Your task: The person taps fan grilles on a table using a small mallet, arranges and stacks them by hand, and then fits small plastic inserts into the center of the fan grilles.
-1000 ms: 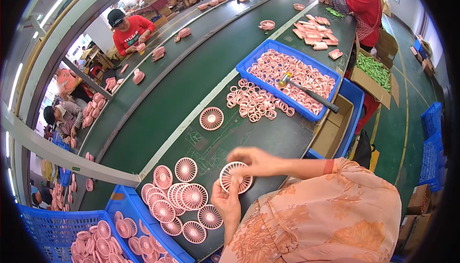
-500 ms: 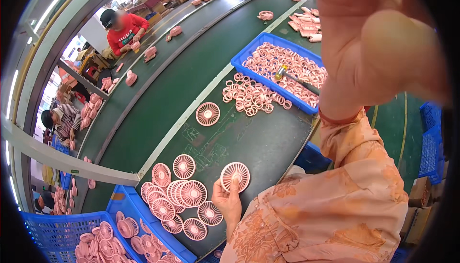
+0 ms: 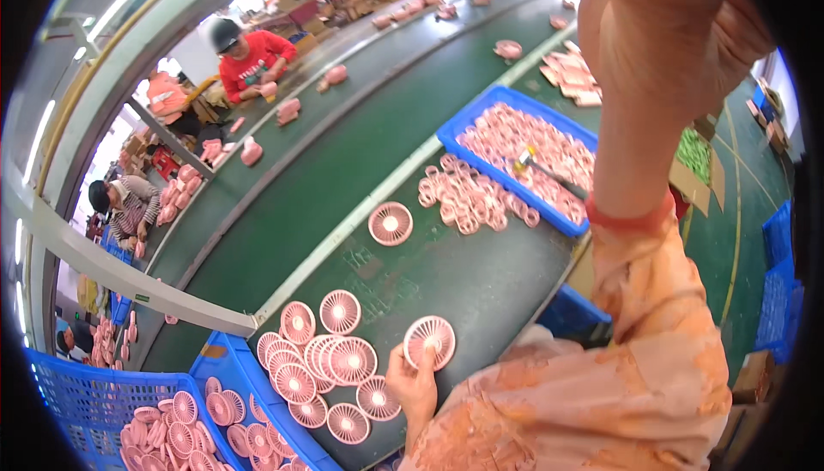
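A blue bin stands at the worktop's left edge, with loose grilles piled beside it. Right of them, by the near edge, the left hand grasps one grille, thumb on its face; pinching lightly by the rim, spokes left clear, would likely serve best. The grille sits at this grip's fingertips, well apart from the right hand, raised high at far right; I cannot tell whether its grip is clenched or loose.

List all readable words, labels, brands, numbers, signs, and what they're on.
No text is readable.
Red shirt across the conveyor: chest print, blurred.
Grey beam: small green label, too small.
Dark worktop: faint marks, no legible words.
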`<state>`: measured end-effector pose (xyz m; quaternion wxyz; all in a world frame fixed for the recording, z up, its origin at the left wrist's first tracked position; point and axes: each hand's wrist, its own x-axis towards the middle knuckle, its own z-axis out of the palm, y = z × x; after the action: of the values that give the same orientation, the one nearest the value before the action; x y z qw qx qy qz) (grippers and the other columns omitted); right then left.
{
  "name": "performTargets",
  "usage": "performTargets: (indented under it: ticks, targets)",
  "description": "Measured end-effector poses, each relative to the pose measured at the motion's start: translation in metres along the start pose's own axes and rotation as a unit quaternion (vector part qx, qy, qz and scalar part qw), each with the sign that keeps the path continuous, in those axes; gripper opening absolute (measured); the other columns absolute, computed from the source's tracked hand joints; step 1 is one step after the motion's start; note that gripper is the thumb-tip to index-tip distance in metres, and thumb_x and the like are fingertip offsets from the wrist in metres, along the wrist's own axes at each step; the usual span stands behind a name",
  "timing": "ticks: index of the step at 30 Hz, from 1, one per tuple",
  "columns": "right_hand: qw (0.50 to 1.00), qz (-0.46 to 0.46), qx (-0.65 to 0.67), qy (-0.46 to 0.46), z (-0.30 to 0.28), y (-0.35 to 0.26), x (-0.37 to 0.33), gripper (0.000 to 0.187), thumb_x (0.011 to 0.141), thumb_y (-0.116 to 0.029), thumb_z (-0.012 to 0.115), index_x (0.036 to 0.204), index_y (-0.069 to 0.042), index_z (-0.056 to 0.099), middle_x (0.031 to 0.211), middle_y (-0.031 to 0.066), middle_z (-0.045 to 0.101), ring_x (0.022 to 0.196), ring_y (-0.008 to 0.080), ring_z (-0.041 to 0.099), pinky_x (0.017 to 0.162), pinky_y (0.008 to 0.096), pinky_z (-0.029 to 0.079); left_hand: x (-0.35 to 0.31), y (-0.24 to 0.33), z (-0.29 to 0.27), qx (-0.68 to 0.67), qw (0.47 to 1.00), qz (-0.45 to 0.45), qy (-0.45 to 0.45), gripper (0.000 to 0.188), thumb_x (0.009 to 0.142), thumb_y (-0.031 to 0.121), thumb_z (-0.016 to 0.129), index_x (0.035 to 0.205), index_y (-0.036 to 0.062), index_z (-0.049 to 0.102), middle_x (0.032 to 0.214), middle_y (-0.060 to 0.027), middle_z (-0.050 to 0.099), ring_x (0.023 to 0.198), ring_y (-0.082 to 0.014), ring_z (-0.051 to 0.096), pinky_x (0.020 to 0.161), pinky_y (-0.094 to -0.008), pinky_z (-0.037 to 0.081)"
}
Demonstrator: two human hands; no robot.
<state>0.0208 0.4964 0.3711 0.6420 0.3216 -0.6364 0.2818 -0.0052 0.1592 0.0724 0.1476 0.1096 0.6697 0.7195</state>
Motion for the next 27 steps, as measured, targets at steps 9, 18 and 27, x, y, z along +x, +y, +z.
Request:
performTargets:
  ticks: [9,18,27]
  targets:
    - [0.998,0.023,0.057,0.012,-0.046,0.025,-0.022,0.085,0.078,-0.013,0.084,0.148,-0.001,0.038,0.125,0.0128,0.059,0.091,0.0143,0.062,0.075,0.0258,0.051,-0.003,-0.010,0.002,0.024,0.999,0.019,-0.023,0.018,0.091,-0.001,0.070,0.107,-0.0022,0.062,0.100,-0.0075,0.070,0.089,-0.0099,0.066,0.080,-0.0239,0.054]
    - [0.996,0.061,0.064,-0.001,-0.010,0.025,-0.045,0.082,0.081,-0.012,0.082,0.148,-0.001,0.038,0.124,0.0132,0.060,0.087,0.0124,0.062,0.071,0.0228,0.051,0.014,-0.011,0.014,-0.077,0.996,-0.007,-0.035,0.018,0.093,0.001,0.070,0.108,-0.0029,0.061,0.098,-0.0078,0.071,0.086,-0.0087,0.067,0.077,-0.0224,0.054]
    - [0.999,-0.037,0.026,-0.026,0.017,0.005,-0.014,0.079,0.083,-0.011,0.080,0.149,-0.001,0.038,0.122,0.0137,0.061,0.083,0.0105,0.062,0.067,0.0199,0.051,0.008,-0.016,0.010,-0.031,0.999,-0.029,-0.019,0.020,0.091,-0.002,0.070,0.108,-0.0049,0.061,0.098,-0.0085,0.070,0.088,-0.0110,0.067,0.079,-0.0245,0.055]
